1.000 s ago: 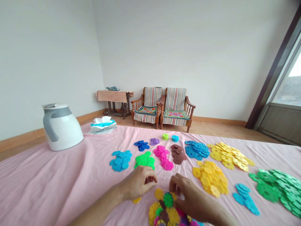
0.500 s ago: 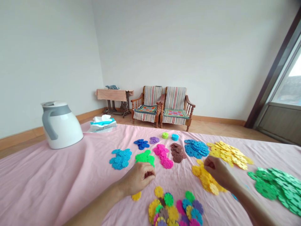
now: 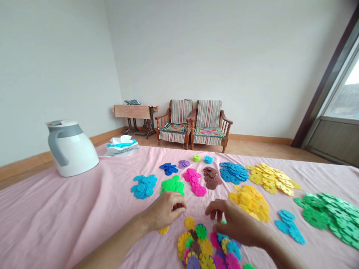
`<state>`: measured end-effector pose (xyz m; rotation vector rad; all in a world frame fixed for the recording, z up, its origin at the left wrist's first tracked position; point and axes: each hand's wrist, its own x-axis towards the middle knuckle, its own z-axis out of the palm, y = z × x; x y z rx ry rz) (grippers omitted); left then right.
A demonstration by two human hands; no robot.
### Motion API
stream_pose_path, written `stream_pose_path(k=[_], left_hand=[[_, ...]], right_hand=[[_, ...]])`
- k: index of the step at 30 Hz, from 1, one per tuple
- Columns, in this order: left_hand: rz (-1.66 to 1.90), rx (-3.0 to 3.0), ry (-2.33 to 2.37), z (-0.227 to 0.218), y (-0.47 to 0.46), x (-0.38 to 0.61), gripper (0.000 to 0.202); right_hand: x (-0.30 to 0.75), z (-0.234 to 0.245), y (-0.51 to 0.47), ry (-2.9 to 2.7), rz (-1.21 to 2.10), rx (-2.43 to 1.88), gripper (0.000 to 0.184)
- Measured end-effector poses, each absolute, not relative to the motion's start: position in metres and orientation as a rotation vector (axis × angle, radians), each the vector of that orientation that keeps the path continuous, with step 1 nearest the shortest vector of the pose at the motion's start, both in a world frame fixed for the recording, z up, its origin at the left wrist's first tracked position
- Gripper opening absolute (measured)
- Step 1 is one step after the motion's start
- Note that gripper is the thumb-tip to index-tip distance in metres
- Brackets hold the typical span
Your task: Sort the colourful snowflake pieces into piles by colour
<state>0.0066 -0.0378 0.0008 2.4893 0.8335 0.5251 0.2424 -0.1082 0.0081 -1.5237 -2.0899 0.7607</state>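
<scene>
My left hand [image 3: 167,210] rests over the pink cloth with fingers curled and thumb near the fingertips, just in front of the bright green discs [image 3: 172,185]. Whatever it may hold is hidden. A single yellow disc [image 3: 163,230] shows under its wrist. My right hand [image 3: 230,218] hovers with fingers apart and bent downward, and nothing shows between them. Below it lies a mixed pile of notched plastic discs [image 3: 206,247] in many colours, partly covered by the hand. Orange-yellow discs [image 3: 251,201] lie just beyond my right hand.
Sorted piles spread behind: pink [image 3: 195,182], brown [image 3: 211,178], blue [image 3: 234,173], yellow [image 3: 272,178] and green discs [image 3: 331,216]. Light blue discs [image 3: 290,226] lie right. A white jug [image 3: 75,151] and a tissue pack [image 3: 122,146] stand left. Two chairs [image 3: 209,123] are against the wall.
My right hand has moved left and nearer, from the orange-yellow pile to above the mixed pile, and its fingers have spread. My left hand stays nearly in place.
</scene>
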Motion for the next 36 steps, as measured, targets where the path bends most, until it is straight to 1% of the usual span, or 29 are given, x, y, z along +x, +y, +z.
stream_pose_path(k=[2, 4, 10, 17, 20, 25, 31, 36], left_hand=[[0.527, 2.492, 0.834, 0.001, -0.038, 0.006, 0.013], [0.534, 2.493, 0.838, 0.001, -0.038, 0.006, 0.013], [0.544, 2.498, 0.833, -0.001, -0.037, 0.006, 0.012], [0.558, 2.474, 0.824, -0.002, -0.036, 0.006, 0.011], [0.583, 2.404, 0.819, 0.000, -0.038, 0.008, 0.011], [0.647, 2.240, 0.777, 0.002, -0.046, 0.016, 0.019], [0.720, 2.109, 0.874, -0.006, -0.044, 0.022, 0.008], [0.991, 1.937, 1.115, -0.015, -0.016, 0.007, 0.012]], right_hand=[[0.229, 0.009, -0.115, -2.137, 0.805, -1.488, 0.037], [0.223, 0.009, -0.116, -2.148, 0.803, -1.495, 0.037], [0.217, 0.008, -0.114, -2.158, 0.761, -1.533, 0.030], [0.218, 0.009, -0.114, -2.068, 0.856, -1.525, 0.020], [0.216, 0.008, -0.111, -1.967, 0.787, -1.486, 0.017], [0.204, 0.004, -0.108, -1.852, 0.680, -1.438, 0.013], [0.205, -0.008, -0.103, -1.790, 0.681, -1.443, 0.004], [0.218, -0.026, -0.088, -1.654, 0.564, -1.546, 0.015]])
